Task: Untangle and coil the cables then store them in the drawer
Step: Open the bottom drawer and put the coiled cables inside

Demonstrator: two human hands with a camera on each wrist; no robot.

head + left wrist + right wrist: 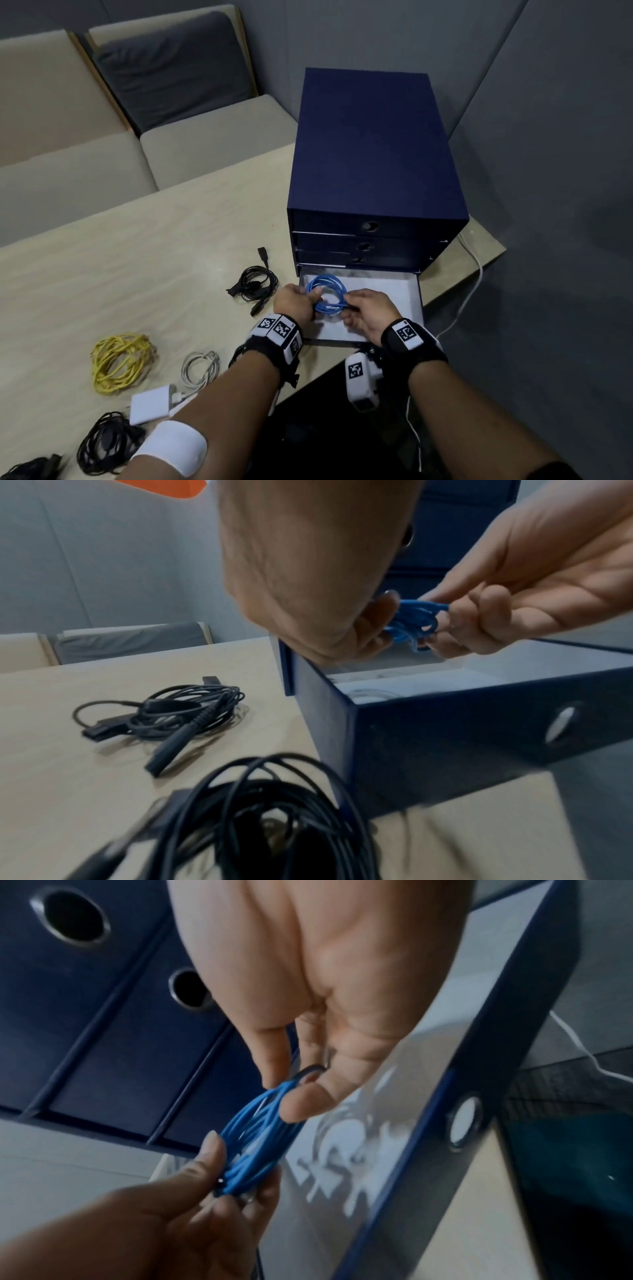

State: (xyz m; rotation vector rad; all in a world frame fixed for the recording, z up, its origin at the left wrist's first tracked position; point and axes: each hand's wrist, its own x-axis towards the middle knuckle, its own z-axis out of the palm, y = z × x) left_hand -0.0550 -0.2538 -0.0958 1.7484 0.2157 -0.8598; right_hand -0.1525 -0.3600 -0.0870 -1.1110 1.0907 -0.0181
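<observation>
Here the left hand [294,302] and the right hand [368,313] together hold a coiled blue cable [327,294] just above the open bottom drawer [394,291] of a dark blue drawer cabinet [370,144]. The left thumb and fingers pinch one side of the coil, the right thumb and fingers pinch the opposite side, and the loops hang between them over the drawer's white floor. On the bench [137,246], left of the drawer, lies a coiled black cable [255,284]. Nearer the person rest a yellow cable [118,363] bundle, a white cable [202,370] with a white power adapter [152,404], and more black cables [102,442].
</observation>
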